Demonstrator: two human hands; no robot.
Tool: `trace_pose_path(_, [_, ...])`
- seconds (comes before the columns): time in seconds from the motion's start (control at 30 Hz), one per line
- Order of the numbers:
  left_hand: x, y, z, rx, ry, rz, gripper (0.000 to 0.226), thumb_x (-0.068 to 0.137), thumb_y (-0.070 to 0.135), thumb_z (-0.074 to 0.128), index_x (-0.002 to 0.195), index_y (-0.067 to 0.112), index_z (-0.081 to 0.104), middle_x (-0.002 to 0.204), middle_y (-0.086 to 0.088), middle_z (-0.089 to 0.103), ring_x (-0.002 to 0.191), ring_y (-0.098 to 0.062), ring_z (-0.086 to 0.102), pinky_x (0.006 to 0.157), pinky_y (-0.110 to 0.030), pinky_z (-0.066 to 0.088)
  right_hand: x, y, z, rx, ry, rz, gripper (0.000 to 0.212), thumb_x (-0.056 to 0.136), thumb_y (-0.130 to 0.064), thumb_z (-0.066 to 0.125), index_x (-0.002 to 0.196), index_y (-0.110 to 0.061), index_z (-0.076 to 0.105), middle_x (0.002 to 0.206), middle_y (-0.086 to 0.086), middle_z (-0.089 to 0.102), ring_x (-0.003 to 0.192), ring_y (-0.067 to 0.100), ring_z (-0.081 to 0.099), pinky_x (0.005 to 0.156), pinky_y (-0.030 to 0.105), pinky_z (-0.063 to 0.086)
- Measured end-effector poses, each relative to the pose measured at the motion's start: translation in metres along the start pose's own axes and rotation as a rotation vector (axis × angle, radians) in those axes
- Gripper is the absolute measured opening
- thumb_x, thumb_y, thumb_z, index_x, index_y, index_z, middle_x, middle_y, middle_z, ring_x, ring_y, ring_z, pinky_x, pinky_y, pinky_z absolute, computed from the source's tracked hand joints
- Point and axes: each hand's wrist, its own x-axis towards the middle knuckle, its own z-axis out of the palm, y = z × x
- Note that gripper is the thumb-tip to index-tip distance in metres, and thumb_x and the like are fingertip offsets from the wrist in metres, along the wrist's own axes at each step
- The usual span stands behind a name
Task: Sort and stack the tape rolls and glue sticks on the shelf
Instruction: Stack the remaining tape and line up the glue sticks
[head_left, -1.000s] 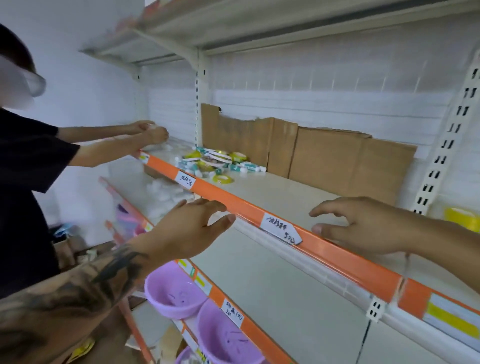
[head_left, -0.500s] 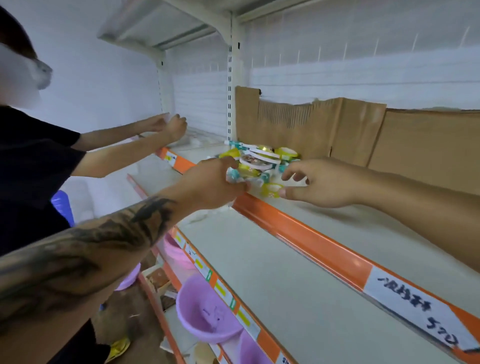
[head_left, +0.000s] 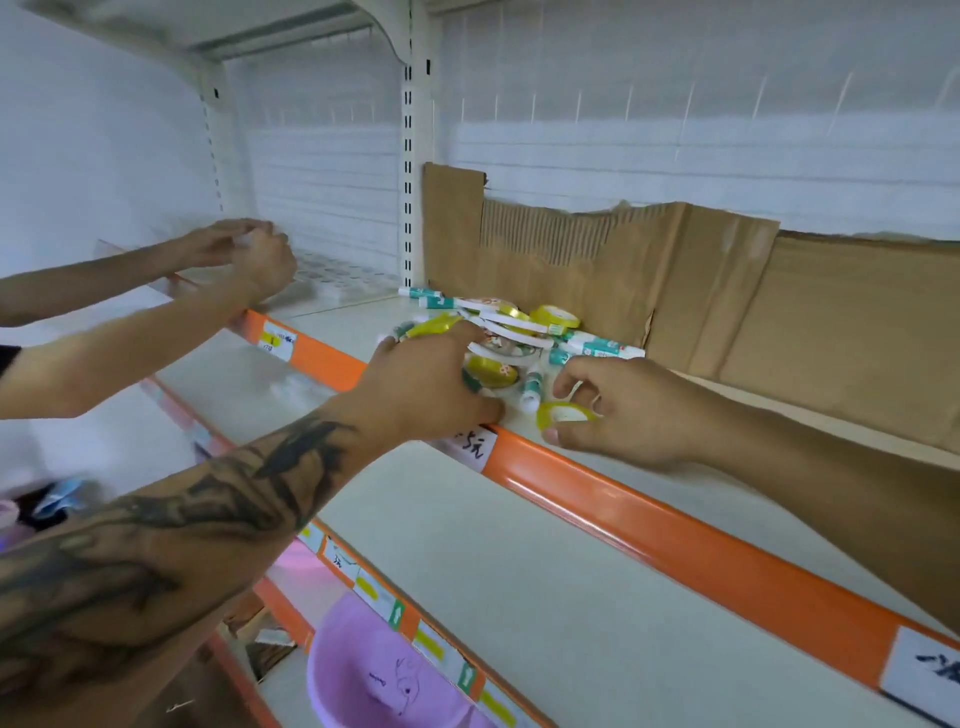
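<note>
Both hands now in the pile (head_left: 509, 338): left hand (head_left: 431, 384) fingers curled among rolls, right hand (head_left: 623, 410) pinching yellow tape roll (head_left: 563, 414); sorting barely begun, nothing stacked

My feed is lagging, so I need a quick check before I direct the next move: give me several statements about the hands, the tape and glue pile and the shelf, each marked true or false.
1. The right hand pinches a yellow tape roll near the shelf's front edge. True.
2. The pile of tape rolls and glue sticks is already sorted into neat stacks. False: it lies jumbled.
3. The left hand reaches into the pile. True.
4. Brown cardboard stands behind the pile. True.
5. The shelf's front rail is blue. False: it is orange.
6. A purple basin sits on the same shelf as the pile. False: the purple basin is lower down.
</note>
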Motion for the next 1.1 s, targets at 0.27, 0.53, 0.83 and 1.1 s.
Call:
trace_pose_path(0.27, [0.007,-0.019,-0.001,-0.102,0.046,0.161,0.054,0.079,0.051,0.074,0.13,0.041,0.057,0.108,0.011,0.07,0.105,-0.02,0.064,0.094,-0.039,0.052,-0.023,-0.021,-0.001,0.023,0.077,0.214,0.046,0.077,-0.059,0.077,0.114,-0.039,0.058,0.096,-0.014,0.06,0.085,0.0,0.056,0.081,0.029,0.049])
trace_pose_path(0.53, [0.011,-0.035,0.016,-0.152,0.145,0.444,0.017,0.092,0.014,0.064,0.098,0.02,0.079,0.095,-0.004,0.073,0.091,-0.028,0.065,0.077,-0.039,0.053,-0.058,-0.027,-0.001,0.051,0.164,0.344,0.045,0.075,-0.062,0.076,0.111,-0.04,0.061,0.098,-0.013,0.064,0.09,0.004,0.06,0.087,0.033,0.053])
trace_pose_path(0.83, [-0.015,-0.011,0.006,-0.318,0.231,0.567,0.011,0.096,0.014,0.067,0.095,0.021,0.076,0.09,0.006,0.072,0.079,-0.012,0.06,0.078,-0.033,0.05,-0.102,-0.026,-0.018,0.081,0.203,0.377,0.044,0.076,-0.06,0.078,0.112,-0.041,0.061,0.104,-0.014,0.065,0.093,0.005,0.061,0.087,0.033,0.053])
trace_pose_path(1.1, [-0.074,0.093,0.0,-0.333,0.262,0.656,0.013,0.094,0.012,0.068,0.087,0.022,0.074,0.084,0.01,0.071,0.078,-0.009,0.06,0.077,-0.033,0.047,-0.208,0.0,-0.056,0.048,0.272,0.45,0.044,0.076,-0.06,0.078,0.112,-0.042,0.059,0.103,-0.015,0.065,0.089,0.012,0.066,0.083,0.036,0.056])
